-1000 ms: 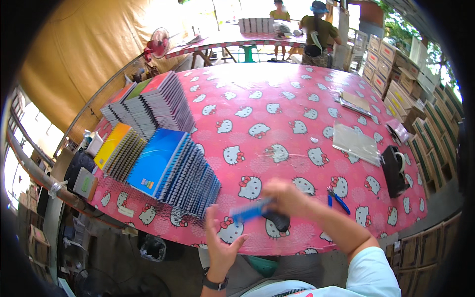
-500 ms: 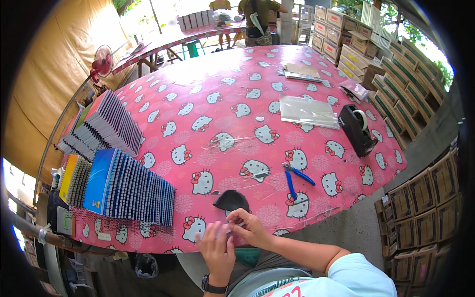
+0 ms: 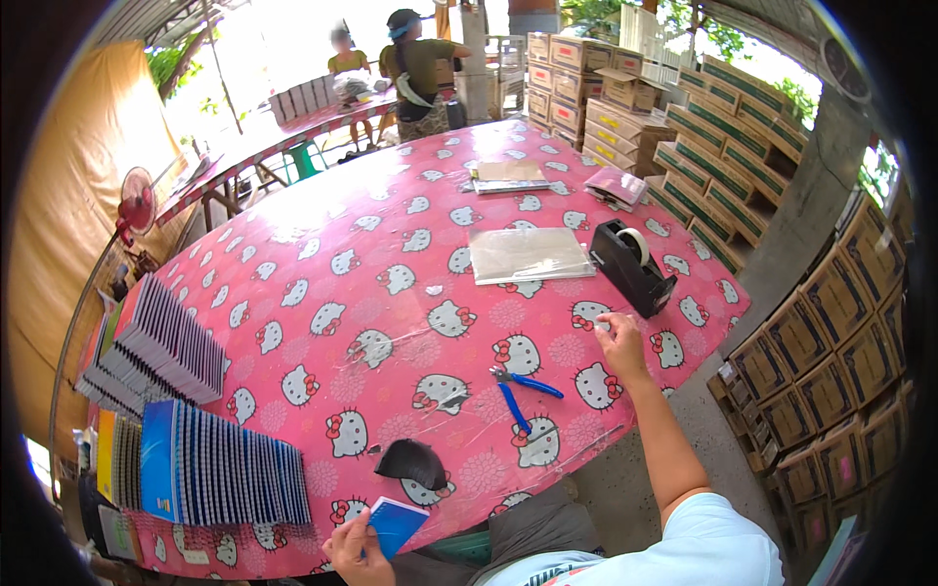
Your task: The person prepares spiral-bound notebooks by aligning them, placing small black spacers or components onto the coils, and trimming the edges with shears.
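Note:
My left hand [image 3: 358, 553], low at the table's front edge, is closed on a small blue notebook [image 3: 399, 525]. The right arm stretches out over the table, and my right hand [image 3: 621, 348] is just short of a black tape dispenser [image 3: 625, 270] with a roll in it. Its thumb and forefinger are pinched together; what they hold, if anything, is too small to make out. Blue-handled cutters [image 3: 528, 393] lie with their handles spread, left of the right arm. A curved black piece [image 3: 410, 463] rests just beyond the notebook.
Spiral notebooks in blue stacks [image 3: 239, 469] line the left side, with more piles [image 3: 161, 342] behind. A clear plastic-covered stack [image 3: 532, 256] and a pink pack [image 3: 616, 188] lie toward the far right. Cartons [image 3: 831, 361] stand beside the table; two people are at another table.
My hands have parted: the right has gone out toward the tape dispenser, while the left stays low with the blue notebook now plainly showing. The whole view has swung to the right.

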Action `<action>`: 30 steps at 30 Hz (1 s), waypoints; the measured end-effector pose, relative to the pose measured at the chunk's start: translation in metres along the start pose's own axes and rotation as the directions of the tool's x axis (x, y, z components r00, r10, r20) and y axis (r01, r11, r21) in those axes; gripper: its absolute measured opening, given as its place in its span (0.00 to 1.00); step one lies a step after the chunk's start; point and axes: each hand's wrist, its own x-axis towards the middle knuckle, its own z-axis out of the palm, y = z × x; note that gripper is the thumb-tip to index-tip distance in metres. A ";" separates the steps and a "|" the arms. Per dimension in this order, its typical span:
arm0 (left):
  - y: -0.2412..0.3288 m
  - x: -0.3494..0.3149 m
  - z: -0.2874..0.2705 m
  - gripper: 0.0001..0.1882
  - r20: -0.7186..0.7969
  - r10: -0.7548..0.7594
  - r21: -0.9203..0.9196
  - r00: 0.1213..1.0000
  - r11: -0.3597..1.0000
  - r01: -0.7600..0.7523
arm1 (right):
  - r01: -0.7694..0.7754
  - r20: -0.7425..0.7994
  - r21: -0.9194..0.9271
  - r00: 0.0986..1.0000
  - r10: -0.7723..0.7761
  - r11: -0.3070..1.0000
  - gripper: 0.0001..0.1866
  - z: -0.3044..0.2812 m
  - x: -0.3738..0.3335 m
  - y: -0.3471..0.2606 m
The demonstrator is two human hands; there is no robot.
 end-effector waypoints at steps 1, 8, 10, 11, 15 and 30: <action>0.002 0.007 -0.007 0.16 0.127 0.035 0.060 0.991 0.997 -0.043 | 0.021 -0.061 -0.135 0.998 -0.029 0.991 0.18 -0.003 0.000 0.024; -0.057 0.010 0.025 0.16 0.243 -0.234 0.034 0.941 0.972 0.233 | -0.054 -0.025 -0.538 0.999 0.048 0.841 0.35 0.015 0.000 0.069; -0.077 0.005 0.044 0.14 0.166 -0.162 -0.035 0.973 0.985 0.170 | 0.006 -0.075 -0.551 0.996 -0.057 0.835 0.34 0.028 0.008 0.087; -0.083 0.000 0.048 0.14 0.149 -0.184 -0.040 0.972 0.981 0.191 | -0.003 -0.081 -0.550 0.995 -0.050 0.835 0.34 0.035 0.009 0.083; -0.086 -0.009 0.055 0.13 0.092 -0.143 -0.056 0.985 0.987 0.149 | -0.074 -0.072 -0.572 0.997 0.040 0.817 0.34 0.037 0.009 0.069; -0.110 -0.013 0.021 0.15 -0.063 -0.293 0.494 0.954 0.821 0.285 | 0.026 -0.104 -0.609 0.988 -0.113 0.792 0.27 0.040 0.011 0.064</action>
